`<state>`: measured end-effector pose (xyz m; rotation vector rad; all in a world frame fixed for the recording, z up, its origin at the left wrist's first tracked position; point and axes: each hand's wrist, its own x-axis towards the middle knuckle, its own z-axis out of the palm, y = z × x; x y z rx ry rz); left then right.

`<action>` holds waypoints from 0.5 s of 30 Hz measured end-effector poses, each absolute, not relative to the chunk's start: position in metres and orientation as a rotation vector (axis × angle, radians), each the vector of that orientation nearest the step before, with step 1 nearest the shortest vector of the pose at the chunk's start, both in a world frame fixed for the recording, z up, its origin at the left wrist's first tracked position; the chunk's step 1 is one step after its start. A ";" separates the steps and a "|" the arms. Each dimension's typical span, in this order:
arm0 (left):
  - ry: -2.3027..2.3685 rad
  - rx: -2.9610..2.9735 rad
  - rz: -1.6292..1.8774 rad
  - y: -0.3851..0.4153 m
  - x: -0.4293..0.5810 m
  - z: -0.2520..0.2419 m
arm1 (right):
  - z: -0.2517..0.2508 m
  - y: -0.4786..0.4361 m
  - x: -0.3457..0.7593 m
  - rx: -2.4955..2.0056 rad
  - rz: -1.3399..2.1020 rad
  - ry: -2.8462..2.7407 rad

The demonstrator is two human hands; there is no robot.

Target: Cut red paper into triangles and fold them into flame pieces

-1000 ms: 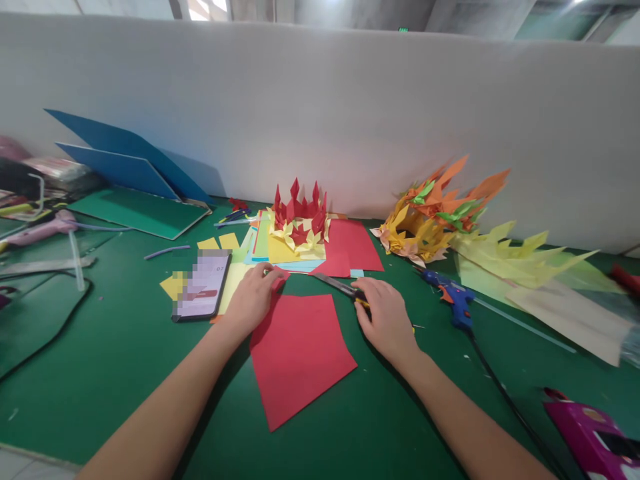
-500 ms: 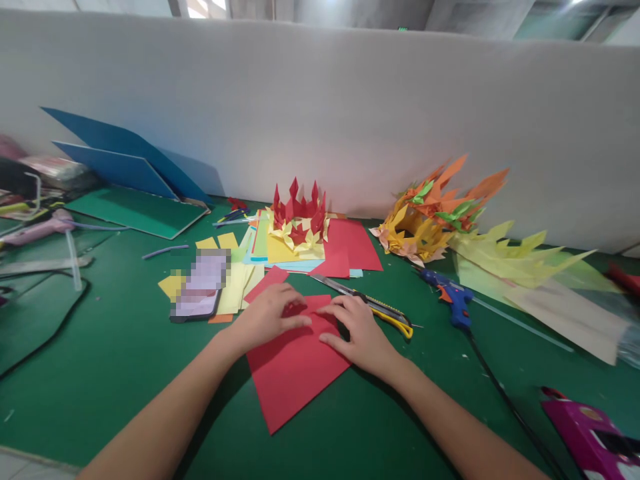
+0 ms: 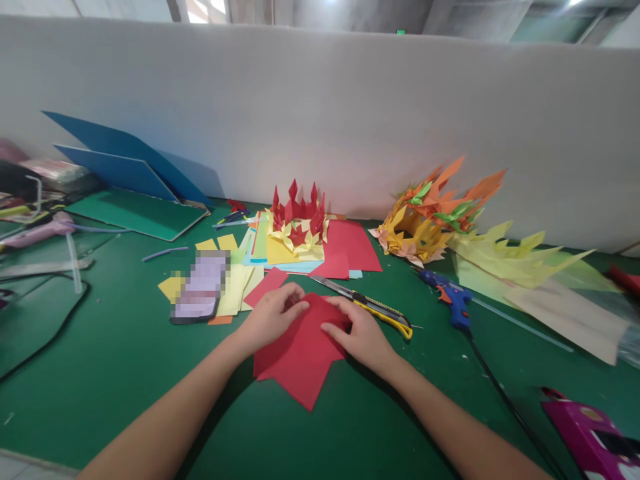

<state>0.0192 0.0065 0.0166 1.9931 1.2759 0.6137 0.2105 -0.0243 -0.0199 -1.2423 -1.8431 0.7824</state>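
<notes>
A red paper sheet [image 3: 300, 360] lies on the green mat [image 3: 125, 360] in front of me, its far edge lifted and curled toward me. My left hand [image 3: 273, 317] pinches the far left part of the sheet. My right hand [image 3: 357, 333] grips its far right part, fingers curled on the paper. A yellow utility knife [image 3: 380, 308] rests just beyond my right hand, apart from it. A second red scrap [image 3: 267, 285] lies by my left hand.
A phone [image 3: 200, 293] lies on yellow paper pieces at the left. A red and yellow folded paper crown [image 3: 297, 223] stands on stacked sheets behind. Orange and yellow paper pieces [image 3: 440, 213] and a blue glue gun [image 3: 453, 297] with its cord are at the right. Blue boards [image 3: 125, 167] lean at the wall.
My right hand left the knife and came onto the red sheet beside the left hand. Both hands then raised the sheet's far edge and drew it toward me, so the sheet looks shorter.
</notes>
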 end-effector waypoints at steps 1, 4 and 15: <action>1.290 1.941 0.654 0.007 0.019 0.017 | -0.021 -0.024 0.211 -1.252 0.819 -1.788; 1.319 1.786 0.762 0.008 0.020 0.018 | -0.024 -0.021 0.212 -1.301 0.881 -1.591; 1.343 1.517 0.843 0.009 0.023 0.014 | -0.024 -0.022 0.208 -1.230 0.709 -1.408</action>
